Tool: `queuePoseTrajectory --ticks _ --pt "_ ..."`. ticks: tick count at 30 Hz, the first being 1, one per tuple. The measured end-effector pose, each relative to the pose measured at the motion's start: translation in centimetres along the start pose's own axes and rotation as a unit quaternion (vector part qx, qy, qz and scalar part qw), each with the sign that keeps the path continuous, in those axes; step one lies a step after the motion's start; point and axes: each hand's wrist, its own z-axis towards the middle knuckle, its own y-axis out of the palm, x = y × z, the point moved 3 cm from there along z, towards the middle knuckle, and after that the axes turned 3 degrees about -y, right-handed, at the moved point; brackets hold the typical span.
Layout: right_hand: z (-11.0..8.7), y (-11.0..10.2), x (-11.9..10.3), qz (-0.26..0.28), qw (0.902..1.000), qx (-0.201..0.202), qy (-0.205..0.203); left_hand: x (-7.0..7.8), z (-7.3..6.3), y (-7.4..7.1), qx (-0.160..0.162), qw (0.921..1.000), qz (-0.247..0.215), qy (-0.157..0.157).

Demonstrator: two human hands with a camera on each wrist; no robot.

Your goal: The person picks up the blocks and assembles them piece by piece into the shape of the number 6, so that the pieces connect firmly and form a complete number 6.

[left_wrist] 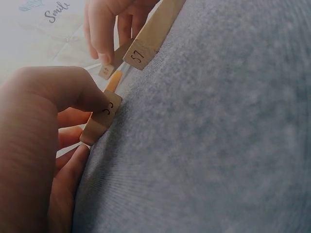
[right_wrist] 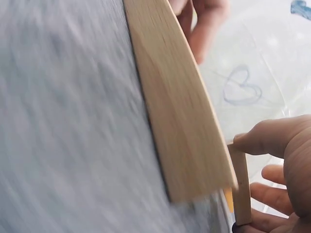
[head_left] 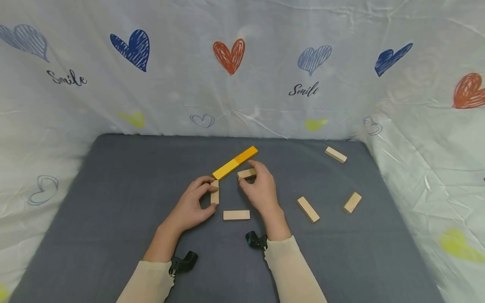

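Observation:
My left hand (head_left: pixel 195 204) holds a plain wooden block (head_left: pixel 214 195) by its two ends, thumb at the near end and fingers at the far end. In the left wrist view that block (left_wrist: pixel 99 124) bears a handwritten number, partly covered by the thumb. My right hand (head_left: pixel 262 189) pinches another plain wooden block (head_left: pixel 246 173) between thumb and fingers. Just beyond both hands, a yellow block (head_left: pixel 225 169) and an orange block (head_left: pixel 246 155) lie end to end in a slanted line. Nearer me lies a plain block (head_left: pixel 236 215), marked 57 in the left wrist view.
To the right, three plain blocks lie apart on the grey cloth: one near the right forearm (head_left: pixel 308 209), one farther right (head_left: pixel 353 203), and a block (head_left: pixel 335 155) near the back edge. A white curtain (head_left: pixel 265 113) with printed hearts hangs behind the table.

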Motion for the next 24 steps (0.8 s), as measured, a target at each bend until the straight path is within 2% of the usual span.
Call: queuePoseTrajectory --ticks 12,24 --pt "-1.0 1.6 -1.6 0.003 0.9994 -0.018 -0.029 0.2 0.0 -0.1 0.000 1.0000 -0.002 -0.005" --pt "-1.3 2.5 -2.3 0.003 0.9986 -0.038 -0.035 0.0 -0.1 -0.1 -0.003 0.9999 -0.007 -0.009"
